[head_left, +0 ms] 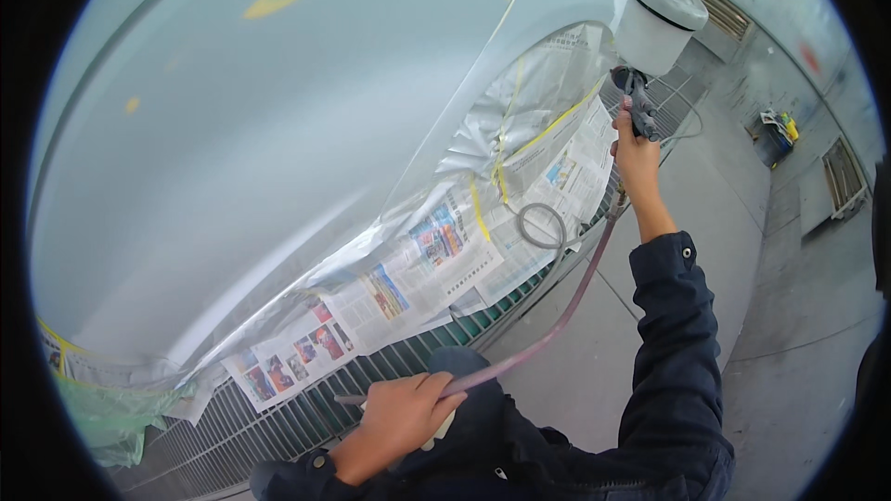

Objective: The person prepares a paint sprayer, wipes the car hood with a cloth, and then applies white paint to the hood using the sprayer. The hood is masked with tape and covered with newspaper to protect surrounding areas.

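Note:
In my right hand point(637, 153), at the upper right, is a dark spray gun point(640, 109) with a large whitish paint cup point(657, 23) on top, slightly tilted. A reddish air hose point(587, 289) runs from below the gun down to my left hand point(406, 419), whose fingers wrap round it near my knee. To the left spreads a pale grey car body panel point(278, 130) with a glossy lower edge. The gun is beside the panel's far end, close to the masked wheel area. Its nozzle is hard to make out.
Newspaper sheets point(380, 292) and yellow tape point(502, 144) mask the panel's lower edge. Green sheeting point(116, 417) hangs at the lower left. A floor grate point(251, 450) runs beneath. A grey hose loops over the paper point(541, 225). A dark bin point(772, 141) stands by the right wall.

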### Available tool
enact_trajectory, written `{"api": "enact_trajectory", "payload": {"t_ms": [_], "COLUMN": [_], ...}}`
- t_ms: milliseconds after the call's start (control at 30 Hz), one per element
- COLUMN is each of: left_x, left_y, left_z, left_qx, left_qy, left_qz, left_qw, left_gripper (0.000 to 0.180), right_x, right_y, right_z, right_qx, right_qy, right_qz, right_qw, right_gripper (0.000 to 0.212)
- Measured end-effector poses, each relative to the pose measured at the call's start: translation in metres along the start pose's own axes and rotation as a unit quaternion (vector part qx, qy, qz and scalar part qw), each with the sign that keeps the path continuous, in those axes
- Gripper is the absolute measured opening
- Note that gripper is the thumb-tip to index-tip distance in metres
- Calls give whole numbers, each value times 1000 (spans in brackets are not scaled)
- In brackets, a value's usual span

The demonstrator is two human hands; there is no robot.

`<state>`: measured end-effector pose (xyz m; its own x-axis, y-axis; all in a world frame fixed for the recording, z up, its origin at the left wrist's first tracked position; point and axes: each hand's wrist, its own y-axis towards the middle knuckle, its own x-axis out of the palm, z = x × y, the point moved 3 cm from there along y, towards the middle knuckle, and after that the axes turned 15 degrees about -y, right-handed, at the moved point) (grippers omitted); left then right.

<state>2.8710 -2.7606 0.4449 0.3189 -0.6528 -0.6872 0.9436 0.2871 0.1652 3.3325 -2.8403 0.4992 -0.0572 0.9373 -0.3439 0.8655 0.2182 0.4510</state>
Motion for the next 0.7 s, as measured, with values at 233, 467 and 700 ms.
{"api": "enact_trajectory", "payload": {"t_ms": [233,467,700], "left_x": [-44,-99,-145], "left_y": [-54,-117,-195], "left_z": [2,3,-13], "left_qx": [9,-64,-104], "left_qy": [14,-17,-38], "left_qz": [9,38,63], "left_qw": [1000,997,992], "left_gripper": [28,30,34], "right_x": [20,28,53], "right_y": [-66,-154,-227], "right_z": [-74,-150,-218], "right_qx": [-15,-25,-68], "right_qy": [83,87,74], "right_qz": [-174,-318,-425], "right_qw": [981,944,900], "right_gripper": [27,33,37]}}
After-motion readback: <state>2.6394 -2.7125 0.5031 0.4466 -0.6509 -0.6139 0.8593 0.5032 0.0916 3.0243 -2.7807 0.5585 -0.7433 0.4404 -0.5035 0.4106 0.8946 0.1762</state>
